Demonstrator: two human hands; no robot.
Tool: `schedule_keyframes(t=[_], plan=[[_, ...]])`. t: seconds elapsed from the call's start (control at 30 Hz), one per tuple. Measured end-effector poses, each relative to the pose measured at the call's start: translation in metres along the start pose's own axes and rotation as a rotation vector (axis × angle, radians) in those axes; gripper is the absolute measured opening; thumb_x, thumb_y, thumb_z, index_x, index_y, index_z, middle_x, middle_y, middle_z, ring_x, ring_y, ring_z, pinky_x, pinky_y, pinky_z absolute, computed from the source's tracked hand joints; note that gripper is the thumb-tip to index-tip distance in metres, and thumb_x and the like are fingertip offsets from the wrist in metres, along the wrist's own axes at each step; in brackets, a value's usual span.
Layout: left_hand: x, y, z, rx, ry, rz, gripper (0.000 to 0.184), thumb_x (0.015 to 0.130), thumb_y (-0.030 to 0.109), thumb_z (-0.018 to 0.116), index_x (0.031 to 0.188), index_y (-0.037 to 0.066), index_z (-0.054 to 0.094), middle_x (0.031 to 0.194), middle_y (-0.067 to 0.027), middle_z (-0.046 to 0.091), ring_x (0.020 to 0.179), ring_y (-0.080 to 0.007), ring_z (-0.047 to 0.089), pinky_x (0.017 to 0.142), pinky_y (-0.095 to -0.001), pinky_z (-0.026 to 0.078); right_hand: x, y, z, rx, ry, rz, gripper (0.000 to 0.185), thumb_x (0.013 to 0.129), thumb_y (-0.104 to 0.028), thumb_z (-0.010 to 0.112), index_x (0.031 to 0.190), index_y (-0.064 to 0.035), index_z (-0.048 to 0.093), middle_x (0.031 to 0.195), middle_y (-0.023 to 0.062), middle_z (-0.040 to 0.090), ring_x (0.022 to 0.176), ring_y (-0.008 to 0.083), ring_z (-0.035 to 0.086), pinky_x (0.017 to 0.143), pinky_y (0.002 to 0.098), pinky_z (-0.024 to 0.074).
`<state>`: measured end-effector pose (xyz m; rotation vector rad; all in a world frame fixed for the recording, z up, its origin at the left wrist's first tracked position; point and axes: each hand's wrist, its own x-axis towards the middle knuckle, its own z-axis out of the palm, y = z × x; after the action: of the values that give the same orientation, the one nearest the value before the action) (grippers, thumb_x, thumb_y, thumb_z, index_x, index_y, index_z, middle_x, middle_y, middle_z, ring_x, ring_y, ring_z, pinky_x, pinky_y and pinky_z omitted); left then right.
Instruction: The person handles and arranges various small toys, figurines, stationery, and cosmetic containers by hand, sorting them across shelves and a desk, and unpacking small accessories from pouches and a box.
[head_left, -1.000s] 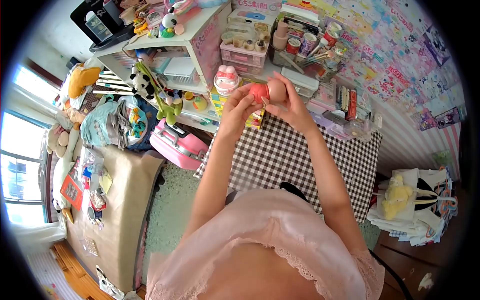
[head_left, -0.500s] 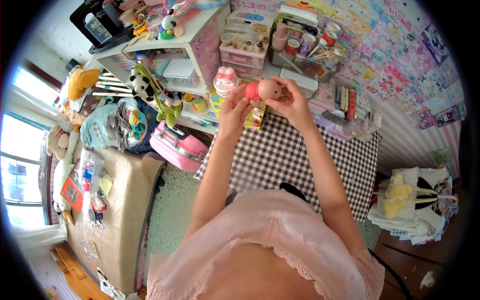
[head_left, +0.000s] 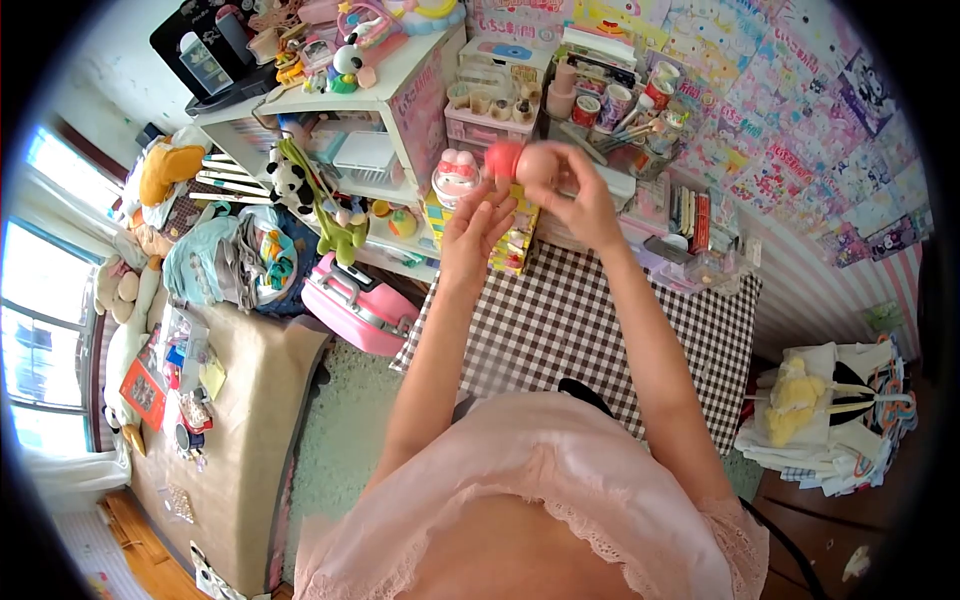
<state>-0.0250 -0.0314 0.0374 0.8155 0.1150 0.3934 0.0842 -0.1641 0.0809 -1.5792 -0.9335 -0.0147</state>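
Furthest left of my grip, well apart, the suitcase is out of my way. Much nearer, just beyond my left fingers, sits the bunny; I should turn the wrist without swinging that way, or I could knock it. My left grip is spread, palm up and fingers loosely curled, with nothing in it that I can make out. The box shows past those fingers, and I'd hold my knuckles clear of it.

The doll is between my two hands, its red body toward the left one, its round head toward the right. It is blurred, so I cannot tell whether my left fingertips touch the body; cupping them close beneath would steady it. My right grip is closed round the head, thumb against fingers. The head looks smooth, so a light, even pinch with the fingers spread seems best. Nearer my body, below both grips, is the checked surface; low over it, a slip would matter less. The pens stand well right of my grip.
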Motion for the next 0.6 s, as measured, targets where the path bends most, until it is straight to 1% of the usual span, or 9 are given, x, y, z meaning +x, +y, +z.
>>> schedule_keyframes(t=[0.07,0.1,0.13,0.2,0.3,0.37,0.4,0.5,0.6], plan=[[0.001,0.003,0.003,0.052,-0.004,-0.006,0.038,0.093,0.014,0.046,0.127,-0.003,0.040,0.126,-0.0174,0.048,0.114,-0.0260,0.051,0.093,-0.0312,0.046,0.042,-0.012,-0.005,-0.026,0.115,-0.184,0.045,0.072,-0.024,0.074,0.106,-0.0034,0.054,0.099,0.0076,0.059,0.086,0.0171,0.058,0.076,0.0306,0.0475],[0.002,0.006,0.007,0.118,-0.033,-0.005,0.038,0.093,0.014,0.046,0.127,-0.002,0.040,0.126,-0.0173,0.048,0.114,-0.0256,0.051,0.093,-0.0307,0.046,0.064,-0.015,-0.015,-0.230,0.102,-0.153,0.045,0.076,-0.024,0.071,0.112,-0.0025,0.053,0.103,0.0048,0.058,0.091,0.0128,0.057,0.080,0.0271,0.0459],[0.003,0.010,0.011,0.185,-0.061,-0.006,0.038,0.093,0.015,0.046,0.127,-0.002,0.040,0.125,-0.0173,0.048,0.114,-0.0252,0.051,0.092,-0.0303,0.046,0.088,-0.021,-0.021,-0.360,0.133,-0.174,0.048,0.075,-0.030,0.072,0.109,-0.0013,0.054,0.100,0.0060,0.060,0.087,0.0134,0.058,0.076,0.0278,0.0464],[0.011,0.021,0.020,0.210,-0.089,0.015,0.038,0.093,0.016,0.047,0.126,-0.002,0.041,0.124,-0.0162,0.050,0.112,-0.0235,0.052,0.091,-0.0292,0.046,0.137,-0.014,-0.030,-0.622,0.168,-0.264,0.054,0.073,-0.039,0.071,0.107,-0.0011,0.054,0.091,0.0116,0.062,0.081,0.0221,0.060,0.072,0.0323,0.0468],[0.021,0.047,0.036,0.363,-0.165,0.120,0.034,0.094,0.017,0.047,0.123,-0.001,0.046,0.119,-0.0127,0.054,0.108,-0.0197,0.055,0.088,-0.0290,0.046,0.189,0.001,-0.028,-0.702,0.162,-0.307,0.054,0.071,-0.041,0.071,0.103,-0.0006,0.056,0.091,0.0146,0.062,0.081,0.0281,0.060,0.071,0.0359,0.0467],[0.029,0.059,0.039,0.379,-0.173,0.155,0.033,0.094,0.017,0.047,0.121,-0.001,0.047,0.118,-0.0123,0.055,0.107,-0.0192,0.056,0.088,-0.0289,0.046,0.212,0.011,-0.023,-0.828,0.022,-0.190,0.048,0.069,-0.037,0.070,0.096,-0.0003,0.057,0.091,0.0174,0.062,0.085,0.0324,0.060,0.070,0.0389,0.0466],[0.031,0.065,0.039,0.396,-0.177,0.167,0.031,0.094,0.017,0.047,0.119,-0.001,0.048,0.116,-0.0120,0.056,0.105,-0.0187,0.056,0.088,-0.0287,0.046,0.218,0.020,-0.023,-0.826,0.023,-0.209,0.048,0.069,-0.037,0.070,0.096,-0.0003,0.057,0.091,0.0174,0.062,0.085,0.0324,0.060,0.070,0.0389,0.0466],[0.033,0.074,0.034,0.402,-0.158,0.198,0.029,0.094,0.016,0.047,0.116,-0.002,0.050,0.111,-0.0105,0.059,0.103,-0.0178,0.058,0.087,-0.0281,0.046,0.233,0.027,-0.021,-0.857,-0.149,-0.015,0.059,0.066,-0.038,0.071,0.105,0.0023,0.055,0.096,0.0210,0.061,0.087,0.0330,0.060,0.072,0.0387,0.0473],[0.032,0.081,0.031,0.443,-0.113,0.189,0.028,0.093,0.015,0.047,0.114,-0.002,0.050,0.108,-0.0096,0.060,0.102,-0.0170,0.058,0.086,-0.0271,0.047,0.233,0.028,-0.017,-0.851,-0.162,0.019,0.063,0.065,-0.038,0.070,0.111,0.0030,0.053,0.099,0.0219,0.061,0.090,0.0339,0.060,0.076,0.0379,0.0477]])
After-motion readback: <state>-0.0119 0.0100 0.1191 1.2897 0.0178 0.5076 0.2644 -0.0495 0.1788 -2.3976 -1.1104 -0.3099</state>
